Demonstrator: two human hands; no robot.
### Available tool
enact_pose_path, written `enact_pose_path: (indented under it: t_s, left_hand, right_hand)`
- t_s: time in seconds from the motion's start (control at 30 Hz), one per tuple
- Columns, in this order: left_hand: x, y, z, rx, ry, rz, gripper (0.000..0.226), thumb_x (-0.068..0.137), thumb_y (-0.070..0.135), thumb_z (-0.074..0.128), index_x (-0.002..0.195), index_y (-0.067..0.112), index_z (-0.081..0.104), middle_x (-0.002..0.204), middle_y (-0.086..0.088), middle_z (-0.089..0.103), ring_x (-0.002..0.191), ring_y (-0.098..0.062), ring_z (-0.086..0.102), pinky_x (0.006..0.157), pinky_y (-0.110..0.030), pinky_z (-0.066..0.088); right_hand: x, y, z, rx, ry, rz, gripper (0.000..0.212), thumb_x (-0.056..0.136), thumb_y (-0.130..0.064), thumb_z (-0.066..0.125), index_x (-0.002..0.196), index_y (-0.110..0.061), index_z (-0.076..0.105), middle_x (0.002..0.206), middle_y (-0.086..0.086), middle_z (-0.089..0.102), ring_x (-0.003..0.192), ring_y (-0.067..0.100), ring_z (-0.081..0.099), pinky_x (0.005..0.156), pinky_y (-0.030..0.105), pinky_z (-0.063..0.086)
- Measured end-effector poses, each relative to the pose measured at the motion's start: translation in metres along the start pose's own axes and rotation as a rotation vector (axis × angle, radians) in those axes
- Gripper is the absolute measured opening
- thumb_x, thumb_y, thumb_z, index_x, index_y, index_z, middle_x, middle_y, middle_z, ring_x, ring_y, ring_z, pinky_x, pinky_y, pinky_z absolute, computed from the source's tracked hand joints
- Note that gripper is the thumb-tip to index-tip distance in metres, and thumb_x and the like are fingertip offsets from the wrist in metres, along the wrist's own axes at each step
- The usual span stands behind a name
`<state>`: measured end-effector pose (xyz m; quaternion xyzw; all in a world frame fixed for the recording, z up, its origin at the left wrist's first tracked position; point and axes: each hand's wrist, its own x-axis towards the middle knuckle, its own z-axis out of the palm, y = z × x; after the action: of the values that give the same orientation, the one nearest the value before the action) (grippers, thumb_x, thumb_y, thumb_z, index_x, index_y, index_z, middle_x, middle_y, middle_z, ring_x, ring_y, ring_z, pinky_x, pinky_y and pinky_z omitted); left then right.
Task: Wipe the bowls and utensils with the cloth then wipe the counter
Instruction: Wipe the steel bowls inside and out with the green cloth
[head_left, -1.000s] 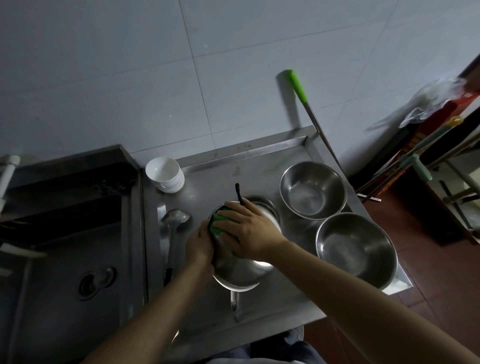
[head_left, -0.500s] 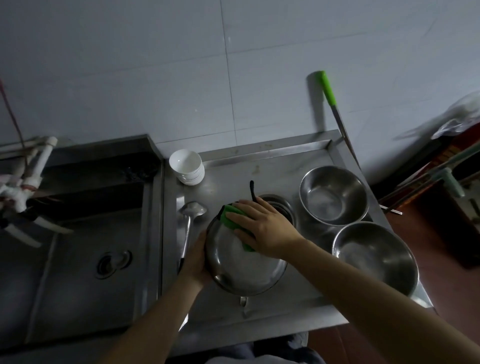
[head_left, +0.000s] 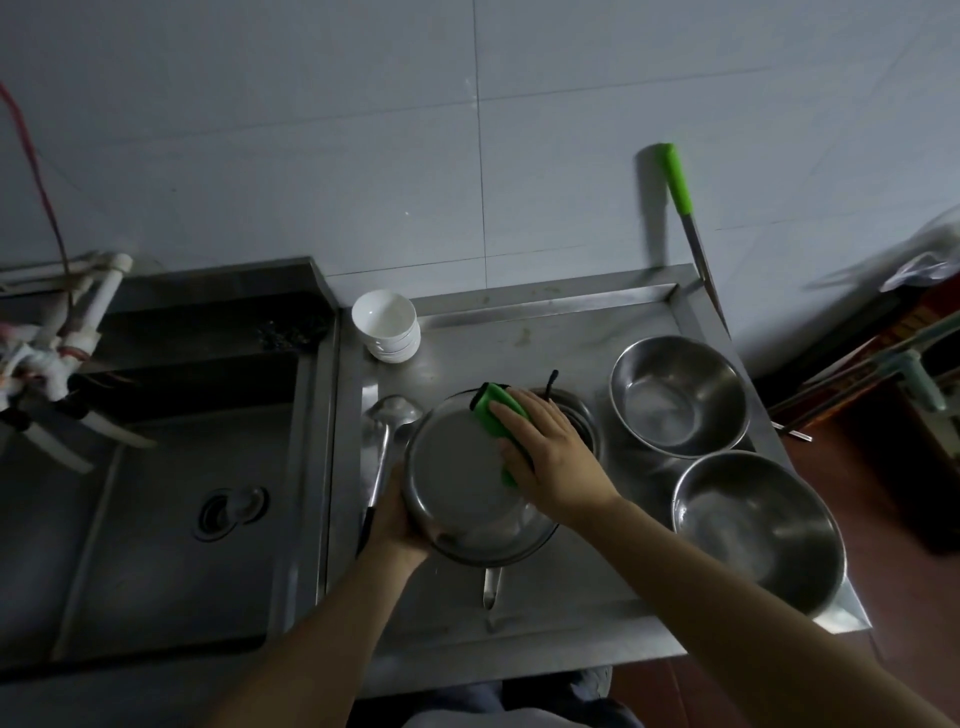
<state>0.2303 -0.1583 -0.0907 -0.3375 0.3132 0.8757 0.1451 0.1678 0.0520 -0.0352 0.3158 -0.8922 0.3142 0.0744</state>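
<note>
A steel bowl (head_left: 462, 483) is held tilted above the steel counter (head_left: 561, 608), its underside turned toward me. My left hand (head_left: 397, 519) grips its lower left rim. My right hand (head_left: 545, 452) presses a green cloth (head_left: 496, 408) against the bowl's upper right side, fingers spread over the cloth. Behind the bowl lies another steel piece with a black handle (head_left: 550, 382), mostly hidden. A steel ladle (head_left: 387, 431) lies on the counter left of the bowl. Two more steel bowls, one at the back (head_left: 678, 395) and one at the front (head_left: 756, 527), stand at the right.
A stack of white bowls (head_left: 387, 325) stands at the counter's back left corner. A deep sink (head_left: 156, 514) with a white tap (head_left: 67, 332) lies to the left. A green-handled pole (head_left: 685, 208) leans on the tiled wall. A utensil handle (head_left: 491, 587) pokes out below the held bowl.
The right hand slid the green cloth up and right across the bowl's underside. The bowl is turned more toward me. The view shifted left, showing more of the sink.
</note>
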Motion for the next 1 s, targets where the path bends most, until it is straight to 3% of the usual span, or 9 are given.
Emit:
enact_pose_path:
  t_s: [0.17, 0.3, 0.47, 0.6, 0.8, 0.93, 1.0]
  left_hand:
    - [0.013, -0.009, 0.009, -0.084, 0.069, 0.084, 0.081, 0.072, 0.057, 0.081, 0.140, 0.019, 0.058, 0.145, -0.010, 0.056, 0.134, -0.035, 0.052, 0.114, -0.057, 0.037]
    - [0.016, -0.023, 0.028, -0.123, 0.056, 0.015, 0.061, 0.101, 0.051, 0.040, 0.145, 0.010, 0.051, 0.146, -0.016, 0.053, 0.136, -0.036, 0.049, 0.117, -0.052, 0.033]
    - [0.014, -0.030, 0.042, -0.112, 0.101, -0.125, 0.049, 0.104, 0.039, 0.038, 0.138, 0.008, 0.058, 0.121, -0.013, 0.070, 0.101, -0.028, 0.071, 0.082, -0.039, 0.059]
    - [0.022, -0.030, 0.036, -0.129, 0.132, -0.164, 0.037, 0.104, 0.035, 0.042, 0.118, 0.011, 0.067, 0.100, -0.010, 0.076, 0.082, -0.025, 0.075, 0.064, -0.034, 0.062]
    - [0.027, -0.024, 0.034, -0.065, 0.220, -0.078, 0.044, 0.101, 0.041, 0.043, 0.128, 0.013, 0.062, 0.104, -0.011, 0.073, 0.083, -0.026, 0.075, 0.064, -0.034, 0.061]
    - [0.034, -0.008, 0.028, 0.058, 0.261, -0.020, 0.052, 0.094, 0.050, 0.056, 0.129, 0.013, 0.066, 0.122, -0.015, 0.070, 0.108, -0.033, 0.070, 0.080, -0.043, 0.059]
    - [0.028, -0.002, 0.028, 0.134, 0.231, -0.006, 0.045, 0.092, 0.045, 0.060, 0.120, 0.012, 0.071, 0.117, -0.016, 0.072, 0.108, -0.034, 0.070, 0.081, -0.043, 0.059]
  right_hand:
    - [-0.021, -0.003, 0.014, -0.020, 0.146, 0.097, 0.045, 0.106, -0.027, 0.044, 0.147, -0.009, 0.049, 0.159, 0.014, 0.037, 0.151, 0.032, 0.026, 0.114, 0.062, 0.031]
    - [-0.038, -0.018, 0.025, -0.155, 0.200, 0.073, 0.050, 0.104, -0.030, 0.046, 0.151, -0.015, 0.038, 0.160, 0.019, 0.033, 0.152, 0.039, 0.021, 0.115, 0.067, 0.025]
    - [-0.037, -0.020, 0.021, -0.352, 0.215, -0.082, 0.042, 0.102, -0.032, 0.056, 0.142, -0.017, 0.058, 0.154, 0.016, 0.044, 0.147, 0.038, 0.033, 0.112, 0.065, 0.031]
    - [-0.031, -0.016, 0.019, -0.405, 0.099, -0.231, 0.043, 0.101, -0.027, 0.057, 0.143, -0.018, 0.057, 0.155, 0.013, 0.044, 0.149, 0.036, 0.031, 0.116, 0.065, 0.024]
    - [-0.018, -0.012, 0.018, -0.370, 0.021, -0.304, 0.041, 0.101, -0.041, 0.056, 0.139, -0.025, 0.061, 0.148, 0.008, 0.054, 0.143, 0.032, 0.042, 0.115, 0.059, 0.031]
    - [-0.009, -0.004, 0.009, -0.275, -0.060, -0.168, 0.044, 0.103, -0.047, 0.047, 0.141, -0.029, 0.058, 0.148, 0.003, 0.053, 0.143, 0.029, 0.042, 0.117, 0.051, 0.030]
    - [-0.002, -0.001, 0.007, -0.202, -0.123, -0.090, 0.045, 0.105, -0.045, 0.042, 0.146, -0.030, 0.052, 0.154, 0.001, 0.048, 0.149, 0.026, 0.033, 0.121, 0.050, 0.024]
